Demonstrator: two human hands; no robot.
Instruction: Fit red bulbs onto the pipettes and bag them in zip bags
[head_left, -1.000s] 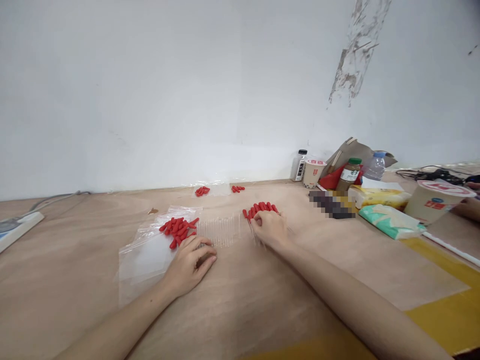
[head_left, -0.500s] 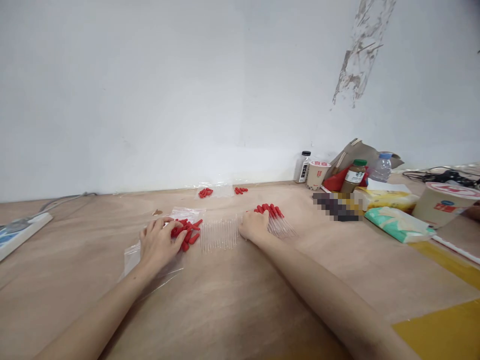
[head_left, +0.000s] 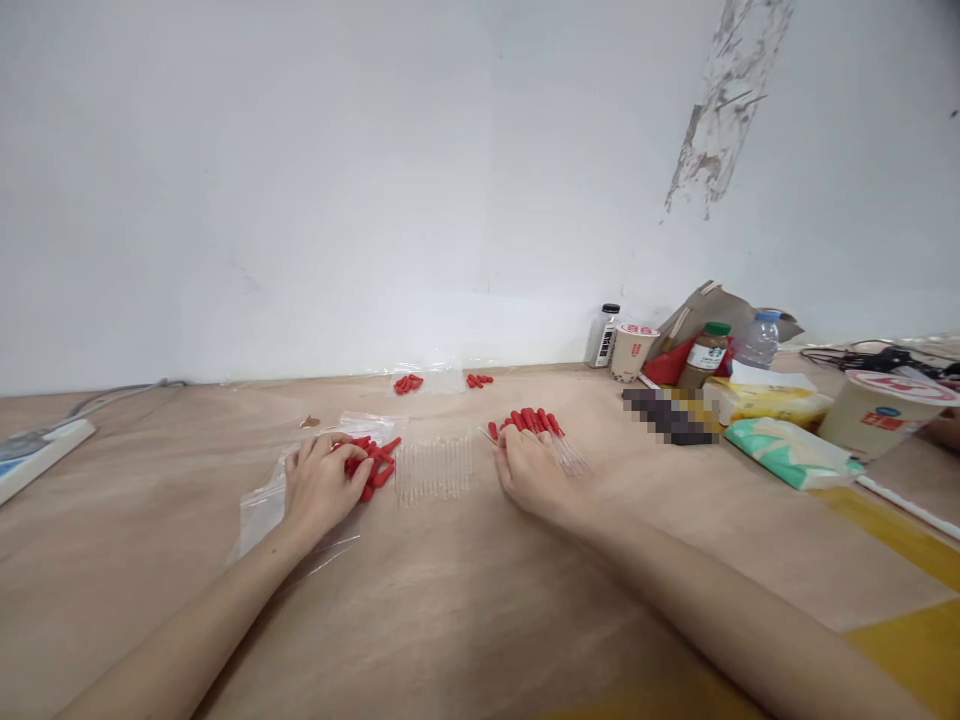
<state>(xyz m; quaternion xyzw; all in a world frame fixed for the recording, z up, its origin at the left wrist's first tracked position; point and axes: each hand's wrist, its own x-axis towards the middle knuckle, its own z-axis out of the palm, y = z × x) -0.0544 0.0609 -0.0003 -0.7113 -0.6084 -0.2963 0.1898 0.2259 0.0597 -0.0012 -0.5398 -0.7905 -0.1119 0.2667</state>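
My left hand (head_left: 322, 485) rests over a pile of red rubber bulbs (head_left: 384, 466), its fingers and thumb curled round bulbs at the near side. Under and behind this hand lie clear plastic bags (head_left: 259, 510). Bare glass dropper tubes (head_left: 433, 468) lie side by side in a row between my hands. My right hand (head_left: 531, 468) is closed low over a row of glass droppers with red bulbs (head_left: 541, 420). One dropper's red bulb (head_left: 493, 430) shows at its fingertips; the hand hides the tube below.
Two small groups of red bulbs (head_left: 408, 384) lie by the wall, one on clear plastic. A power strip (head_left: 45, 455) is at the left. To the right stand paper cups (head_left: 634, 355), bottles (head_left: 705, 358) and tissue packs (head_left: 791, 452). A blurred dark item (head_left: 670, 416) lies before them.
My right hand has moved from the right end of the bare tubes rightward, over the row of bulbed droppers. My left hand stays at the bulb pile, with its fingers slightly shifted.
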